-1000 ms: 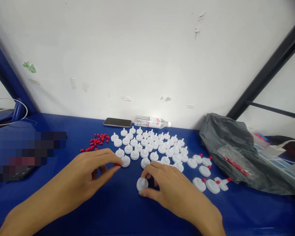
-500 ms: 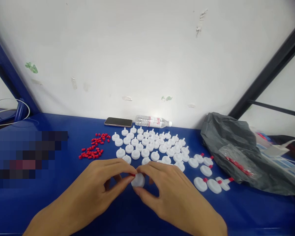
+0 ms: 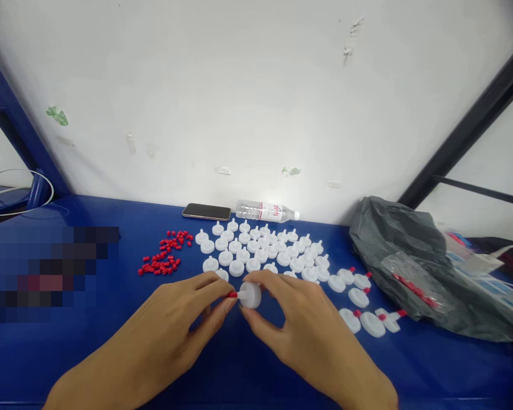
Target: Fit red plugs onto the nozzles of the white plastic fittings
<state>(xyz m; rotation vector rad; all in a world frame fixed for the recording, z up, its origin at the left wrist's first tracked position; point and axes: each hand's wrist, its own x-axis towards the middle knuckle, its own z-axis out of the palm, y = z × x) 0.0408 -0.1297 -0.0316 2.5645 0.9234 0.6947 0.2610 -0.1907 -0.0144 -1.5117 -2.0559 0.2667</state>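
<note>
Between thumb and fingers, my right hand (image 3: 299, 319) grips a round white nozzle cap (image 3: 251, 295), its thin spout turned to the left. My left hand (image 3: 188, 319) pinches a small red cap (image 3: 232, 295) at the tip of that spout. Whether the red cap sits over the spout or only touches it, I cannot tell. Behind my hands stand many similar white nozzle caps (image 3: 263, 254), spouts mostly up, some partly hidden by my fingers. Loose red caps (image 3: 162, 263) lie in a scattered pile to the left. Several white pieces with red tips (image 3: 373, 323) rest at the right.
A phone (image 3: 206, 212) and a clear plastic bottle (image 3: 265, 211) lie along the wall. On the right, a grey plastic bag (image 3: 393, 239) carries a clear packet of red pieces (image 3: 416, 289). The blue table (image 3: 111, 353) runs beneath everything; a blurred patch covers its left side.
The white nozzle cap has turned in my right hand, so its spout now shows pointing left. Both hands have shifted slightly up, with the red cap still in my left fingers.
</note>
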